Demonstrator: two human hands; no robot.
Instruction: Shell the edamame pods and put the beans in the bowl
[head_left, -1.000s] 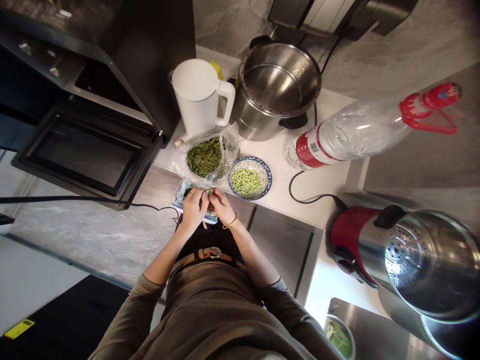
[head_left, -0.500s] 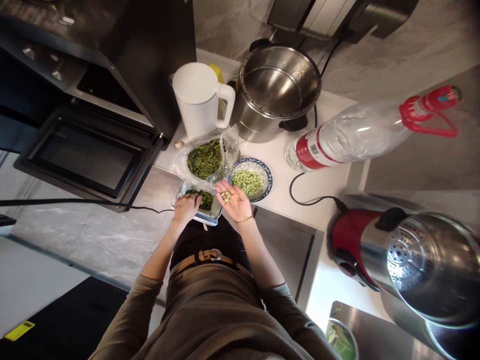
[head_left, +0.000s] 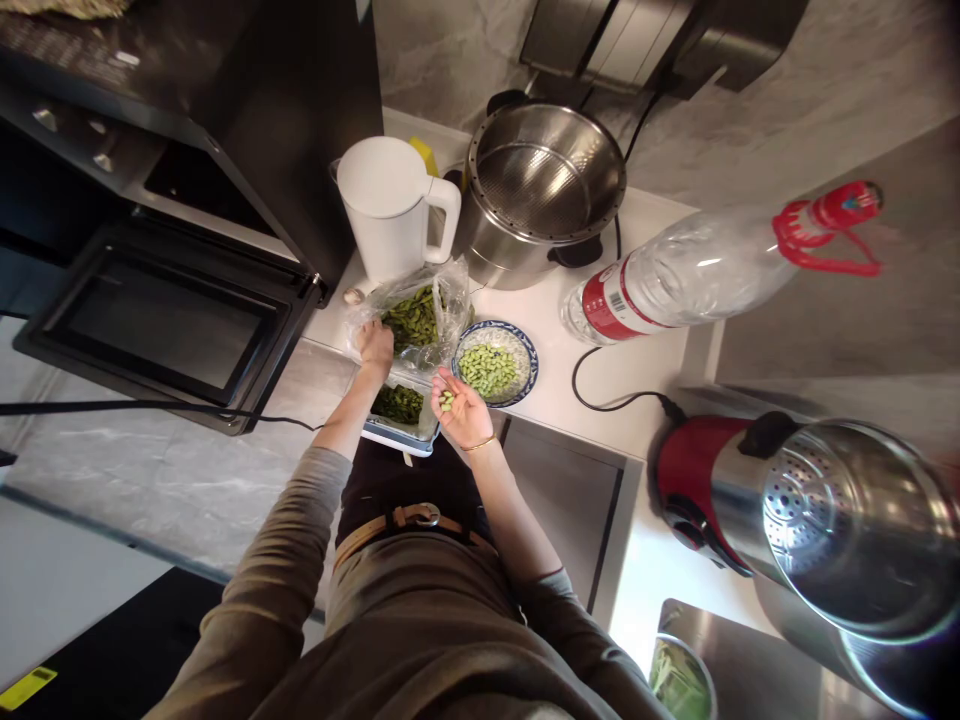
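Note:
My left hand (head_left: 376, 345) is at the left edge of a clear plastic bag (head_left: 451, 295) full of green edamame pods (head_left: 415, 315). Its fingers curl down toward the pods, and their tips are hidden. Palm up, my right hand (head_left: 466, 415) cups a few shelled green beans (head_left: 447, 401), its fingers bent over them. Just beyond it sits a blue-rimmed plate (head_left: 533, 368) holding many shelled beans (head_left: 487, 370). Below the bag, a pale lined box (head_left: 427, 440) contains dark green pods or empty shells (head_left: 397, 403); I cannot tell which.
Behind the bag stand a white pitcher (head_left: 382, 215) and a steel pot with a perforated insert (head_left: 544, 180). A large plastic bottle (head_left: 675, 280) and a red and steel appliance (head_left: 697, 470) are to the right. At left, an oven door (head_left: 157, 320) hangs open.
My left hand has moved up from the box to the bag's left edge. My right hand's fingers have curled inward around the shelled beans. The view has shifted slightly.

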